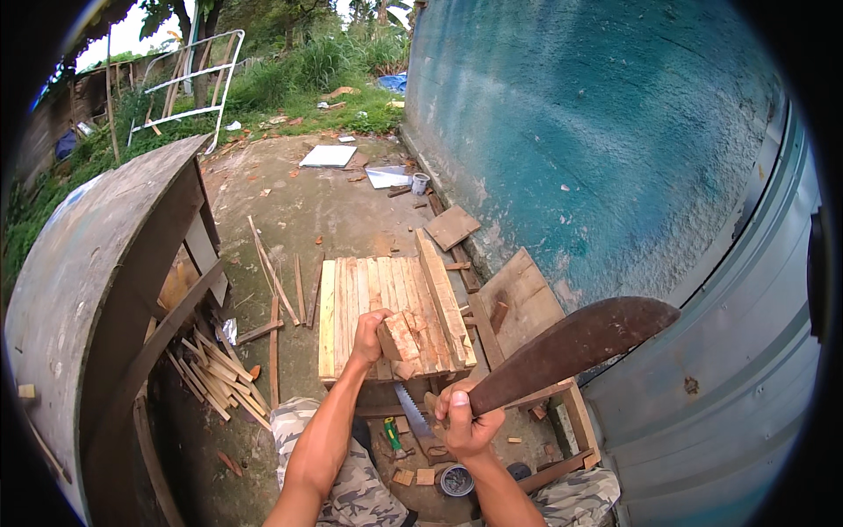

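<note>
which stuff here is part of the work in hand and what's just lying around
Seems part of the work:
- wood block in the left hand
- broad blade in the right hand
- slatted wooden stand
- probably the handsaw

Apparently just lying about:
- white panel
- grey can
- blue sheet

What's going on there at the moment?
The left hand grips a wood block at a slatted wooden bench. The right hand holds a broad-bladed machete, its blade pointing rightward, apart from the block. Lower in view are a handsaw, a green-handled tool and a round tin.
</note>
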Tool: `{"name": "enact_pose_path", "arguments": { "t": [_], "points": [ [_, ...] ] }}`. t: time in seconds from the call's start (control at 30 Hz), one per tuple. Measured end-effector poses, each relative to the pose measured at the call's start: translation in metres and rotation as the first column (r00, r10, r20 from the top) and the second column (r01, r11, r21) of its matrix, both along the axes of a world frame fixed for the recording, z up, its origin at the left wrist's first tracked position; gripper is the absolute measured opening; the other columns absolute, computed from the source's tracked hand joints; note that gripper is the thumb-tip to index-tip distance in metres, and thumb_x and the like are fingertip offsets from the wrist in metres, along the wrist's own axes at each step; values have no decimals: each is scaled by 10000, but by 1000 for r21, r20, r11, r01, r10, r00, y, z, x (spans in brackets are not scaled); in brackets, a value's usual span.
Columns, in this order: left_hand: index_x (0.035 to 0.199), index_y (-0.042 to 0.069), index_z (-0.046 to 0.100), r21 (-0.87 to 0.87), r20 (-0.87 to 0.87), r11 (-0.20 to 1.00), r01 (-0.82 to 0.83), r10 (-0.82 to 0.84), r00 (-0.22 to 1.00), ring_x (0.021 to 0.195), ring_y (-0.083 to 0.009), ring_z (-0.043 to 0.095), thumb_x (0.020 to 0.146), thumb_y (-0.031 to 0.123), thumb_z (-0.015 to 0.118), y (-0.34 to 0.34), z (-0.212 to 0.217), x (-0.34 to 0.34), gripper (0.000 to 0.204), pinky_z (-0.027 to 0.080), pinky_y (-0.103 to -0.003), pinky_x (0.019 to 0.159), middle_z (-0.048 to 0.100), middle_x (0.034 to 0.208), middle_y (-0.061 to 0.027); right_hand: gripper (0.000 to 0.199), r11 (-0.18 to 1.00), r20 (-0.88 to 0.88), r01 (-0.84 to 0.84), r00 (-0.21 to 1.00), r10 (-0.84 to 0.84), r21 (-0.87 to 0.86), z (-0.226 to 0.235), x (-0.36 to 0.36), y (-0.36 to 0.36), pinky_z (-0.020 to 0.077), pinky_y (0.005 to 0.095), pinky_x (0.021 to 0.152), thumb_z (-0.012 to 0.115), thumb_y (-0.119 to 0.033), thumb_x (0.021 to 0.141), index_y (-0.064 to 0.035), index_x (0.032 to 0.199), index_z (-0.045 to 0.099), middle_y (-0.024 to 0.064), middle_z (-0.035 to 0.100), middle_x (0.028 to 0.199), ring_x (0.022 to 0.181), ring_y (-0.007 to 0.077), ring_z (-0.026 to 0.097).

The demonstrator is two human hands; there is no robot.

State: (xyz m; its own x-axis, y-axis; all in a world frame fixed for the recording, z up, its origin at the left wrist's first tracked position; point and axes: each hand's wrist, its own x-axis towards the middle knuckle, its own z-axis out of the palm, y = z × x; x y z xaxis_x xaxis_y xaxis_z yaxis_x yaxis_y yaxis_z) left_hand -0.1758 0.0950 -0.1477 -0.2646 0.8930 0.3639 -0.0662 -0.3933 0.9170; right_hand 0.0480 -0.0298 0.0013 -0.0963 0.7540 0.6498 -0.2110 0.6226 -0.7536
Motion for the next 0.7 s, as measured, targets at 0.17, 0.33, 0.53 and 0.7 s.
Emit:
{"name": "enact_pose_path", "arguments": {
  "t": [0.17, 0.33, 0.53, 0.7],
  "points": [
    [819, -58, 642, 17, -13, 999, 41, -40, 999, 687, -149, 567, 932, 414, 395, -7, 16, 8, 544, 444, -312, 646, 654, 728, -72, 225, 956, 569, 197, 821, -41, -216, 2, -8, 4, 447, 444, 511, 601, -160, 957, 24, 829, 584, 254, 559, 622, 563, 427, 607],
    [809, -58, 644, 53, -108, 999, -4, 10, 994, 670, -155, 567, 937, 414, 377, -12, 27, 12, 558, 439, -328, 617, 643, 696, -75, 245, 951, 503, 134, 864, 27, -280, -8, -3, 3, 420, 398, 472, 608, -179, 977, 10, 826, 572, 175, 549, 565, 462, 261, 579],
    [787, -61, 636, 99, -161, 992, -82, 98, 982, 655, -198, 574, 927, 405, 362, -8, 19, 17, 559, 441, -343, 617, 629, 682, -110, 271, 337, -262, -500, 791, 552, -798, 1, 20, 11, 408, 292, 443, 570, -211, 1026, -66, 805, 513, 15, 522, 640, 455, 120, 489],
    [770, -51, 616, 125, -102, 985, -117, 130, 986, 640, -201, 546, 926, 378, 355, 6, 1, 14, 525, 426, -350, 620, 617, 685, -113, 268, 336, -368, -546, 804, 466, -768, 10, 20, 9, 410, 291, 436, 587, -204, 1021, -50, 808, 533, 9, 524, 627, 476, 101, 501]
  ]
}}
